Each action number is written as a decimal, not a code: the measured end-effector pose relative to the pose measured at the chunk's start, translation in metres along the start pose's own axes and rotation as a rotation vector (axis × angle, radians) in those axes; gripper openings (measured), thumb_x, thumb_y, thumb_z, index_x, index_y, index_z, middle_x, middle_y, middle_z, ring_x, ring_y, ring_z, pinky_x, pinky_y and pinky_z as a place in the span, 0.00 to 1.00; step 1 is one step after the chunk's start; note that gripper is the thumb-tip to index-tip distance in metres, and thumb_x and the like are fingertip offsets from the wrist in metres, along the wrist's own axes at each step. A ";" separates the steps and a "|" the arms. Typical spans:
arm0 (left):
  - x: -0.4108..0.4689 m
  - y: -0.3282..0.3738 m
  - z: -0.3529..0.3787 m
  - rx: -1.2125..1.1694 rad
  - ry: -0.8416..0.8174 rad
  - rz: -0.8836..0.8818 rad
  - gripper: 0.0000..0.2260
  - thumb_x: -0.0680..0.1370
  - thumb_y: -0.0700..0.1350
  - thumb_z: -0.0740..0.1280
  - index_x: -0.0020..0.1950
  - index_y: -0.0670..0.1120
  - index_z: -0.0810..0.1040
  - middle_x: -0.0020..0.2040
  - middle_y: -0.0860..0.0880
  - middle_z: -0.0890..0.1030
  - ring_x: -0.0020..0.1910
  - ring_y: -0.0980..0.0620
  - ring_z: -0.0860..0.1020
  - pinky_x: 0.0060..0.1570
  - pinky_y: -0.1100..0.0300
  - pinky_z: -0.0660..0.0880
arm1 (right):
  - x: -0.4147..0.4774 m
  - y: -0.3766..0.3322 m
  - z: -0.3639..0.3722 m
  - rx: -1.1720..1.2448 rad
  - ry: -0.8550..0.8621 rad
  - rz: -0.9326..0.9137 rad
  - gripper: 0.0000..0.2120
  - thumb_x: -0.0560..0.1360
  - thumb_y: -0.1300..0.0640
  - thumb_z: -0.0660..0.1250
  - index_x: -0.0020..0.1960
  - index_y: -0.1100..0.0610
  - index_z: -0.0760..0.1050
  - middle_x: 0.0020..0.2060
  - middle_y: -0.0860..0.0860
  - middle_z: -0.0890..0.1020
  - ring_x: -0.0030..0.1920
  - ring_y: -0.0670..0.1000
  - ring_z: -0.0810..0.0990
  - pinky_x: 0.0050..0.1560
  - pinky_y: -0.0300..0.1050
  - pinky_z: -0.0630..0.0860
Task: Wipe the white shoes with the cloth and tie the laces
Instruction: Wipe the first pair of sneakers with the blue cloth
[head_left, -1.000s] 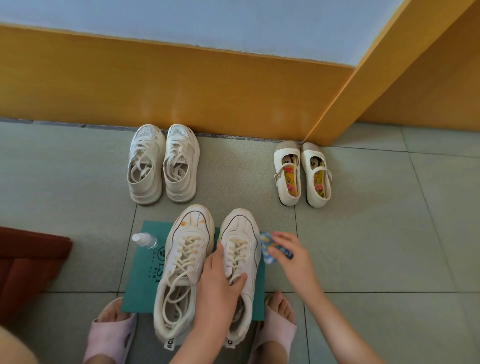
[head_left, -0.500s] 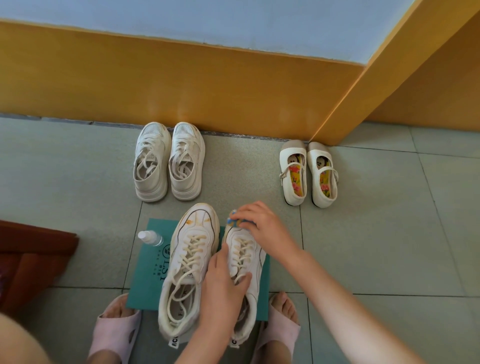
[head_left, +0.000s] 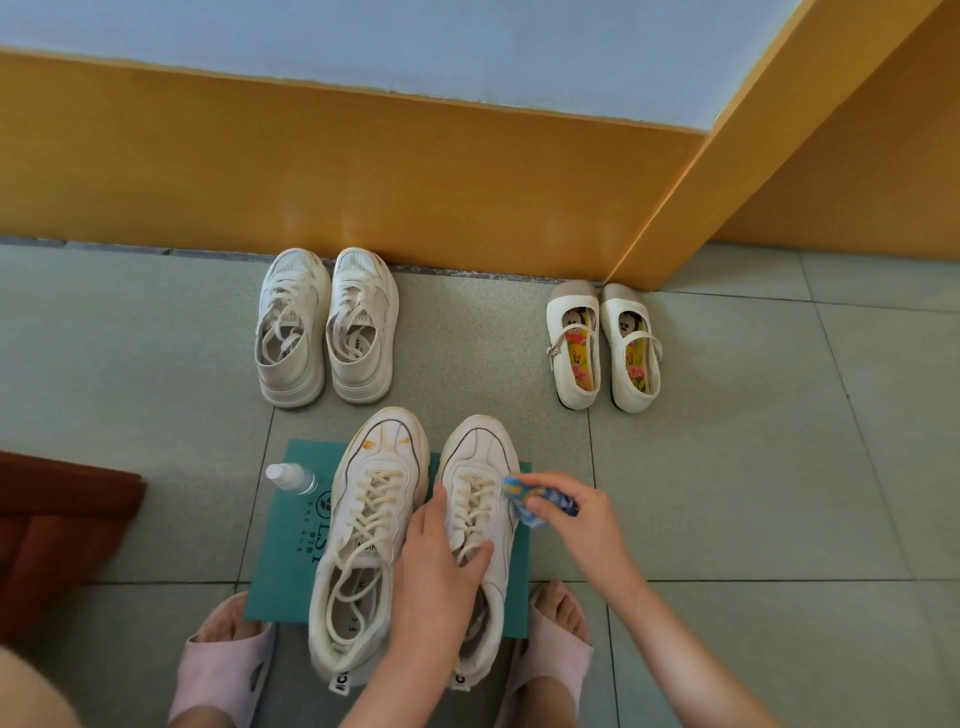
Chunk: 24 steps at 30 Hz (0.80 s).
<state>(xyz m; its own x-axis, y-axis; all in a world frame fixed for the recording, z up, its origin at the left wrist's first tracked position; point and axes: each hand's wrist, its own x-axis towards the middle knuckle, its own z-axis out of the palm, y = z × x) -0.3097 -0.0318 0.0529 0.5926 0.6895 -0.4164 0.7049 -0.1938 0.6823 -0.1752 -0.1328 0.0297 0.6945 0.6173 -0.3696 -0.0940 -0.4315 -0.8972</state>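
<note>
While the left hand (head_left: 436, 571) grips the right shoe (head_left: 480, 449) at its opening, thumb curled across the lower laces (head_left: 475, 499) and forefinger laid along the inner side, the right hand (head_left: 579, 522) pinches a blue and yellow cloth (head_left: 522, 496) between thumb and bent fingers (head_left: 558, 486). This cloth touches the shoe's outer edge, level with the upper laces. Just beside it stands the left shoe (head_left: 382, 470), with yellowish stains on the toe and loose laces looping down into its opening. Both white shoes rest on a teal mat (head_left: 288, 551) on the tiled floor (head_left: 727, 493), toes pointing at the wall. A small clear spray bottle (head_left: 291, 478) lies on the mat's far left corner. The person's feet, in pink slippers (head_left: 221, 665), sit on either side of the heels. Farther off, by the yellow wall (head_left: 363, 171), stand a pair of white sneakers (head_left: 327, 332) and a pair of cream strap shoes (head_left: 602, 348), well apart from each other.
</note>
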 end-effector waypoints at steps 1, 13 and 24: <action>0.000 0.000 0.000 -0.003 -0.003 0.002 0.33 0.75 0.49 0.69 0.75 0.46 0.57 0.71 0.49 0.65 0.71 0.53 0.63 0.64 0.67 0.59 | 0.002 -0.002 -0.005 0.036 0.015 0.032 0.15 0.74 0.68 0.67 0.49 0.48 0.80 0.49 0.46 0.82 0.50 0.42 0.80 0.50 0.30 0.74; 0.001 -0.001 0.000 -0.017 -0.021 0.000 0.33 0.75 0.49 0.68 0.76 0.46 0.56 0.73 0.49 0.63 0.72 0.52 0.61 0.66 0.65 0.58 | 0.068 -0.032 0.015 -0.269 -0.108 -0.099 0.15 0.76 0.66 0.65 0.59 0.54 0.79 0.48 0.47 0.76 0.49 0.41 0.74 0.50 0.29 0.68; 0.001 0.000 0.001 -0.043 -0.049 -0.016 0.33 0.76 0.46 0.67 0.76 0.44 0.55 0.74 0.47 0.62 0.73 0.50 0.60 0.68 0.62 0.58 | 0.011 0.013 0.036 0.033 0.265 0.035 0.16 0.77 0.66 0.64 0.59 0.49 0.77 0.54 0.49 0.80 0.54 0.44 0.77 0.57 0.38 0.73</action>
<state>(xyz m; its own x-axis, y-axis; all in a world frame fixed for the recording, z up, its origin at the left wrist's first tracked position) -0.3089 -0.0312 0.0518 0.6006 0.6571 -0.4555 0.6975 -0.1520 0.7003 -0.1944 -0.1077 0.0054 0.8524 0.4069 -0.3284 -0.1414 -0.4253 -0.8940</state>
